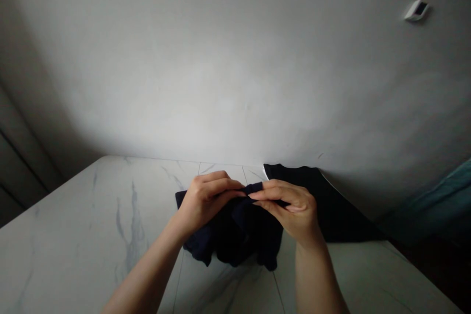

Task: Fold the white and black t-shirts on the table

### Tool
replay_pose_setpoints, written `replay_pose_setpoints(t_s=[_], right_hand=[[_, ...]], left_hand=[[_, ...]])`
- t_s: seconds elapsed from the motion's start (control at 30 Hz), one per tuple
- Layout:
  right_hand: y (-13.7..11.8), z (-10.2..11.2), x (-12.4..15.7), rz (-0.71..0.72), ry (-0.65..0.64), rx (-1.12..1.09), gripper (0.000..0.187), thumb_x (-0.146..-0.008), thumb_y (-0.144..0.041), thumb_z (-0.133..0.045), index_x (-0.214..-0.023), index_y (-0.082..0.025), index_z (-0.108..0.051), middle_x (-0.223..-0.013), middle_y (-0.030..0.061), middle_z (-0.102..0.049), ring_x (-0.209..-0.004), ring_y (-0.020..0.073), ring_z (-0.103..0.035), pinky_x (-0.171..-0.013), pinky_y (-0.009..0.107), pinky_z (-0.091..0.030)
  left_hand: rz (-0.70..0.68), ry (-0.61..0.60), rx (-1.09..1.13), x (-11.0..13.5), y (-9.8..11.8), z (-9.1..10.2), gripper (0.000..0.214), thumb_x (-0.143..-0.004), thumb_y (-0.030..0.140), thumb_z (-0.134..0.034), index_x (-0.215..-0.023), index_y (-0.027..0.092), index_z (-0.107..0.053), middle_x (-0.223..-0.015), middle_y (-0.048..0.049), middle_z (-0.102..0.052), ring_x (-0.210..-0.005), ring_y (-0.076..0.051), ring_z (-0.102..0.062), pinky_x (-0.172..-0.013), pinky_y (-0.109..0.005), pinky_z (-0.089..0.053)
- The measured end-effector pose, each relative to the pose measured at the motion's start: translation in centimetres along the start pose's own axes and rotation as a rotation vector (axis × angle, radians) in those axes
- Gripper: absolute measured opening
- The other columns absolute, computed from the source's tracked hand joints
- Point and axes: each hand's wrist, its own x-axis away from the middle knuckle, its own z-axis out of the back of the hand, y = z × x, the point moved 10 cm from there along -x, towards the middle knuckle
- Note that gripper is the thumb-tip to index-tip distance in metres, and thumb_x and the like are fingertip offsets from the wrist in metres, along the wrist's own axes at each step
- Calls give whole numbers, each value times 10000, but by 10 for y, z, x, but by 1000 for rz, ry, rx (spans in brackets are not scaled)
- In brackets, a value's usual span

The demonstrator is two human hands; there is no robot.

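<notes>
Navy fabric (239,235) hangs bunched between the left hand (206,201) and right hand (289,208), each pinching a fold of it above the marble desk (88,221), with black cloth (331,201) lying just behind the right hand.

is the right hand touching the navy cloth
Touching. The head view shows the right hand pinching a fold of the navy cloth between its thumb and fingers, with no gap visible.
</notes>
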Motion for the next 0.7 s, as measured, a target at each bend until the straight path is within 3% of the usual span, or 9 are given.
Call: replay_pose_setpoints(t_s=[0.2, 0.33, 0.43, 0.53, 0.7], right_hand=[[10, -2, 1, -90, 8, -36, 84, -825, -223, -737, -851, -286, -786, -788, 6, -750, -732, 166, -697, -682, 269, -572], [47, 12, -1, -221, 98, -41, 63, -840, -243, -707, -838, -246, -770, -826, 25, -757, -781, 176, -699, -755, 300, -560], [86, 35, -10, -333, 193, -5, 136, -803, -345, -728, -815, -214, -764, -818, 40, -760, -776, 196, -699, -757, 319, -551], [114, 61, -24, -391, 251, -10, 262, -745, -445, -748, -816, -193, -759, -819, 52, -761, -761, 204, -695, -747, 322, -544], [128, 102, -46, -403, 309, 5, 381, -697, -535, -737, -823, -175, -744, -820, 65, -756, -705, 187, -670, -706, 311, -524]], left_hand=[[28, 22, -67, 3, -4, 0, 118, -902, 225, -628, -925, 203, -742, -726, -7, -674, -626, -98, -627, -591, -186, -481], [128, 77, -179, 0, -30, 17, 127, -886, 263, -630, -902, 230, -751, -746, -3, -704, -650, -117, -647, -634, -213, -502], [201, 97, -258, -10, -57, 45, 167, -856, 342, -633, -840, 227, -753, -792, -15, -741, -717, -154, -679, -702, -255, -528], [273, 152, -349, -17, -77, 88, 226, -825, 414, -628, -809, 224, -749, -829, -20, -760, -769, -177, -686, -751, -282, -538], [374, 263, -502, -22, -75, 155, 268, -795, 452, -633, -846, 212, -739, -781, -5, -745, -689, -155, -632, -694, -266, -508]])
